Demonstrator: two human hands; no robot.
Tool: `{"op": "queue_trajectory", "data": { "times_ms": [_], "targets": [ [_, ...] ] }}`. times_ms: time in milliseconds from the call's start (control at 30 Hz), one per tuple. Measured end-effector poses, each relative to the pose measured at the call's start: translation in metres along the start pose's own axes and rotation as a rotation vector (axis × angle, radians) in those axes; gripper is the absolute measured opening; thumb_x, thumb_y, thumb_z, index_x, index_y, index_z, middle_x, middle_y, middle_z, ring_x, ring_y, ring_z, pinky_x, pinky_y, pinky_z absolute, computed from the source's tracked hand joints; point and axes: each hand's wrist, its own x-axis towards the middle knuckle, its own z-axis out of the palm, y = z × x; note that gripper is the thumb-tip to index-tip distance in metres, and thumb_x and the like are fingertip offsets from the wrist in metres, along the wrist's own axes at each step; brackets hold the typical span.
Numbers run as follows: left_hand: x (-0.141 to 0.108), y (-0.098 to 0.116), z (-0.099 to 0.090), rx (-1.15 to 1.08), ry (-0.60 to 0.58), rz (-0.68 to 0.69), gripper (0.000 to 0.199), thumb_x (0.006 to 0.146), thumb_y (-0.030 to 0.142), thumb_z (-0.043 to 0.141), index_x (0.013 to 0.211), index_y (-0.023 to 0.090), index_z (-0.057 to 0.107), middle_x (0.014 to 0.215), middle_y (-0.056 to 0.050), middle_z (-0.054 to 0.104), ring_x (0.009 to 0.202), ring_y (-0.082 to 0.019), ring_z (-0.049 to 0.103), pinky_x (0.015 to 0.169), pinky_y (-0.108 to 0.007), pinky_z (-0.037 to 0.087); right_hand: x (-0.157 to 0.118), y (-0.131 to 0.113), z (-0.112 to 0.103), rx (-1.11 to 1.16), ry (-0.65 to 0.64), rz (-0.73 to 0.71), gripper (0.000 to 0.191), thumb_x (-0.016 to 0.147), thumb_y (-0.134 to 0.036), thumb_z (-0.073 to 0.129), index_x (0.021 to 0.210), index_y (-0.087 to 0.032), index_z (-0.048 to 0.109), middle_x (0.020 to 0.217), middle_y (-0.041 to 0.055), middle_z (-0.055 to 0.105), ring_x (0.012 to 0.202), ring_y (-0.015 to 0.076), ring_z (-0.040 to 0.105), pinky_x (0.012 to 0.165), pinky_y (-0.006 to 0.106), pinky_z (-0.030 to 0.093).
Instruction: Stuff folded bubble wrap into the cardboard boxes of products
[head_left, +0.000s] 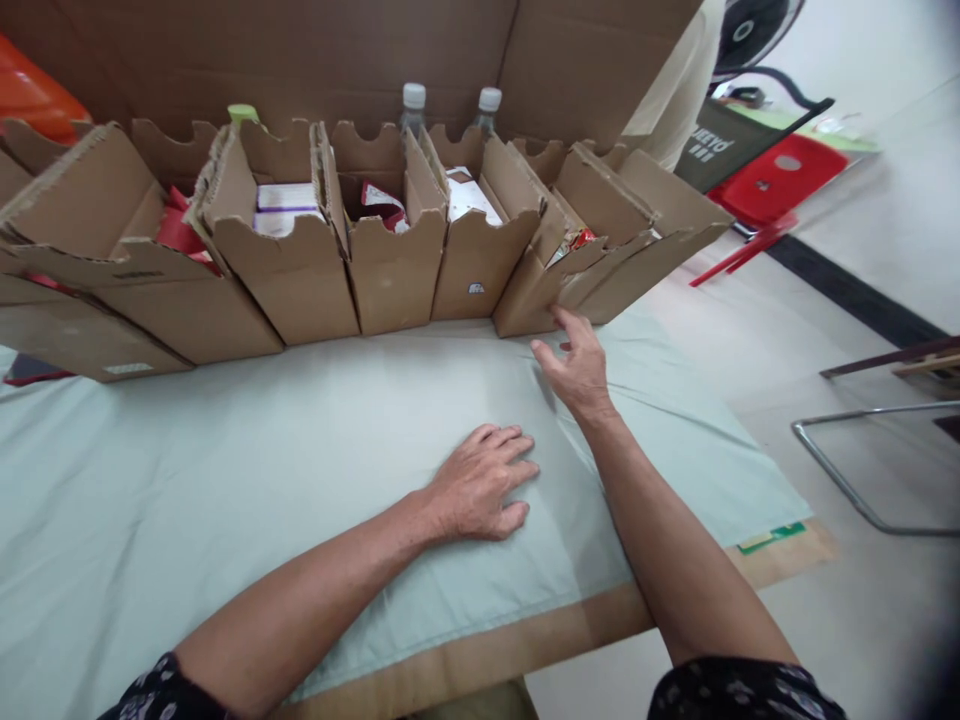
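Note:
My left hand (487,483) lies flat on the pale green cloth (300,450), fingers slightly spread and holding nothing. Farther right, my right hand (574,362) reaches to the front of a cardboard box (525,297), thumb and fingers apart, with the fingertips at the box's lower front. Whether they press on it I cannot tell. This box holds a red-and-white packet (574,243). Beside it in the row stand more open-topped boxes: one with a white item (471,197), one with a dark red item (382,205), one with white-and-purple packs (286,207).
Behind the row rises a large cardboard panel (337,60), with two white-capped bottles (413,97) in front of it. An orange object (34,90) is at far left. The table's wooden edge (495,645) runs nearest me. A red chair (787,180) and a metal frame (832,480) stand right.

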Motion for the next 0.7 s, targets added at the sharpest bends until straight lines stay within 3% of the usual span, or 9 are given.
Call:
{"op": "queue_trajectory", "data": {
  "times_ms": [133, 267, 367, 433, 533, 600, 700],
  "targets": [
    [0.0, 0.0, 0.0, 0.008, 0.012, 0.004, 0.042, 0.088, 0.035, 0.068, 0.125, 0.018, 0.072, 0.154, -0.017, 0.061, 0.149, -0.037, 0.05, 0.123, -0.055, 0.038, -0.006, -0.002, -0.004, 0.017, 0.027, -0.025, 0.047, 0.082, -0.035, 0.067, 0.128, -0.024, 0.069, 0.147, 0.0153, 0.064, 0.137, 0.0356, 0.059, 0.104, 0.059, 0.056],
    [0.001, -0.001, 0.001, 0.015, 0.011, 0.008, 0.04, 0.089, 0.035, 0.067, 0.124, 0.016, 0.073, 0.154, -0.017, 0.06, 0.149, -0.037, 0.05, 0.123, -0.054, 0.038, 0.001, -0.041, -0.014, 0.025, 0.098, -0.112, 0.037, 0.087, -0.032, 0.063, 0.123, -0.024, 0.072, 0.14, 0.0135, 0.068, 0.131, 0.0342, 0.063, 0.101, 0.055, 0.058],
    [0.0, -0.003, 0.002, -0.002, 0.003, 0.002, 0.044, 0.089, 0.037, 0.067, 0.127, 0.015, 0.072, 0.155, -0.018, 0.059, 0.15, -0.037, 0.049, 0.124, -0.055, 0.037, 0.027, -0.079, -0.01, 0.093, 0.078, -0.157, 0.046, 0.09, -0.029, 0.059, 0.136, -0.026, 0.065, 0.121, 0.0084, 0.075, 0.099, 0.0257, 0.072, 0.089, 0.046, 0.061],
    [0.0, -0.004, 0.003, -0.024, 0.005, -0.001, 0.045, 0.089, 0.037, 0.066, 0.128, 0.015, 0.071, 0.156, -0.019, 0.058, 0.151, -0.038, 0.047, 0.124, -0.056, 0.036, 0.055, -0.095, 0.002, 0.123, 0.03, -0.178, 0.06, 0.089, -0.025, 0.058, 0.149, -0.028, 0.055, 0.108, 0.0043, 0.077, 0.081, 0.0212, 0.069, 0.087, 0.044, 0.06],
    [-0.001, -0.005, 0.007, -0.088, 0.036, 0.0, 0.044, 0.086, 0.035, 0.065, 0.126, 0.016, 0.071, 0.154, -0.018, 0.06, 0.15, -0.037, 0.049, 0.124, -0.056, 0.038, 0.098, -0.102, 0.024, 0.091, -0.038, -0.237, 0.06, 0.084, -0.02, 0.06, 0.144, -0.026, 0.059, 0.094, 0.0018, 0.076, 0.079, 0.0221, 0.068, 0.091, 0.047, 0.058],
    [-0.001, -0.007, 0.008, -0.175, 0.171, -0.05, 0.041, 0.085, 0.032, 0.064, 0.123, 0.017, 0.071, 0.148, -0.018, 0.064, 0.143, -0.034, 0.056, 0.122, -0.054, 0.042, 0.115, -0.102, 0.035, 0.044, -0.055, -0.247, 0.037, 0.084, -0.02, 0.062, 0.12, -0.023, 0.07, 0.086, 0.0032, 0.074, 0.084, 0.0248, 0.069, 0.093, 0.048, 0.056],
    [0.0, -0.012, 0.005, -0.321, 0.587, -0.265, 0.036, 0.089, 0.03, 0.058, 0.122, 0.018, 0.067, 0.135, -0.018, 0.068, 0.131, -0.031, 0.061, 0.116, -0.051, 0.048, 0.109, -0.109, 0.03, -0.017, -0.039, -0.206, 0.008, 0.086, -0.023, 0.064, 0.091, -0.023, 0.069, 0.08, 0.0044, 0.072, 0.085, 0.0258, 0.069, 0.089, 0.044, 0.056]
  ]
}}
